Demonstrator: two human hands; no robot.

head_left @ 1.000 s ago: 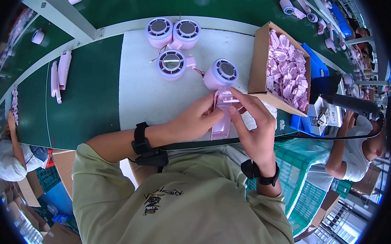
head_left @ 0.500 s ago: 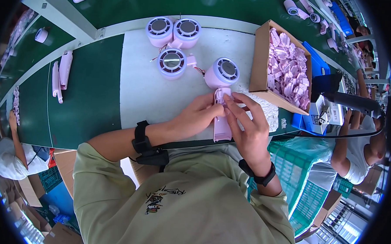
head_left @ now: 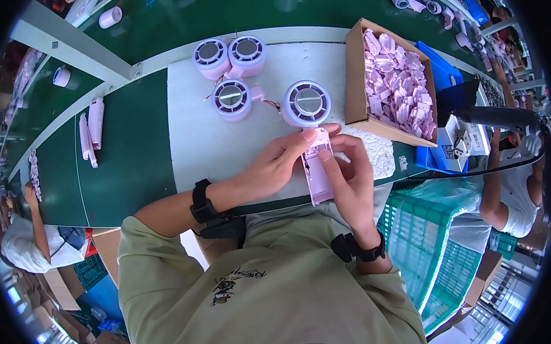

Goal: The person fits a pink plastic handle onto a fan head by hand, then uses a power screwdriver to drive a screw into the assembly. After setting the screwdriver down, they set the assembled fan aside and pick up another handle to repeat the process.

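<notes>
A pink handheld fan with a round grilled head (head_left: 307, 104) and an uncovered handle (head_left: 318, 177) is between my hands, near the front edge of the white mat. My left hand (head_left: 282, 154) grips the handle's upper end, thumb on top just below the head. On the handle's right side my right hand (head_left: 352, 175) is closed around it, its thumb pressed onto the inside of the shell. Fingers hide part of the handle's inside. Three more fan heads (head_left: 232, 100) stand grouped to the left on the mat, with thin wires showing beside them.
A cardboard box (head_left: 355, 74) full of small pink plastic pieces stands at the right, beside a blue bin (head_left: 443, 72). Pink handle shells (head_left: 95, 124) lie on the green table (head_left: 129, 141) at left. A green basket (head_left: 417, 239) sits below right; co-workers are on both sides.
The fan's head has turned to face up more, and its handle has tilted. My left thumb has moved up to the handle's top, while my right thumb now presses inside the shell.
</notes>
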